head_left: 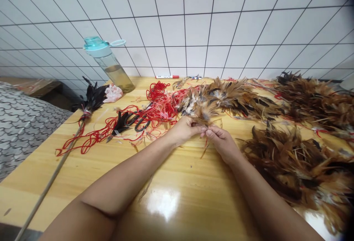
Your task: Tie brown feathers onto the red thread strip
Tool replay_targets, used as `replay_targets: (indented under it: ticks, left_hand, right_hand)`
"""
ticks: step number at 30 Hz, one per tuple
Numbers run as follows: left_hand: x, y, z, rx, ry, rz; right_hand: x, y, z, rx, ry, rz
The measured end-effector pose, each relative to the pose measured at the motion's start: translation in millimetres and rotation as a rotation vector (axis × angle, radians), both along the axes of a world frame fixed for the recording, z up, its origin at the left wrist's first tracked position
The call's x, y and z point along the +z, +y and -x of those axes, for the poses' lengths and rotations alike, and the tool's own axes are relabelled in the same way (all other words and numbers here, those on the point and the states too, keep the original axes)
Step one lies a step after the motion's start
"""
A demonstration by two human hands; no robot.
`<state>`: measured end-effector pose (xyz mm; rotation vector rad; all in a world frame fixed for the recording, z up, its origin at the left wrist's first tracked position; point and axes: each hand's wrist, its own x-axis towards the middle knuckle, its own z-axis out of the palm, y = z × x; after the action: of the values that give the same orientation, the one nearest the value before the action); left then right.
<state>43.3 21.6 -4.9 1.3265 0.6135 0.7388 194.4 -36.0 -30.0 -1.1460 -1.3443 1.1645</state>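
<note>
My left hand and my right hand meet over the middle of a glossy wooden table. Both are closed in a pinch on the quill end of a bunch of brown and white feathers that fans out away from me. A tangle of red string lies just left of the bunch, with black-handled scissors among it. One loose feather lies on the table under my hands.
Heaps of brown feathers fill the right side, with more at the far right. A thin stick with black feathers lies at the left. A water bottle, a pink wad and a marker sit by the tiled wall.
</note>
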Motion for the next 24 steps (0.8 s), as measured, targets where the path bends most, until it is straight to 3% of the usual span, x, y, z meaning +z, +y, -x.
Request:
replay_targets:
  ticks: [9, 15, 24]
  left_hand:
    - [1.8, -0.8, 0.7, 0.083, -0.008, 0.048]
    - [6.2, -7.8, -2.0, 0.148, -0.006, 0.004]
    - [0.1, -8.0, -1.7, 0.099, -0.074, 0.211]
  right_hand:
    - [-3.3, 2.5, 0.5, -0.050, 0.085, 0.041]
    - [-10.5, 4.9, -0.3, -0.068, 0.027, 0.004]
    - [-21.4, 4.5, -1.4, -0.099, -0.096, -0.099]
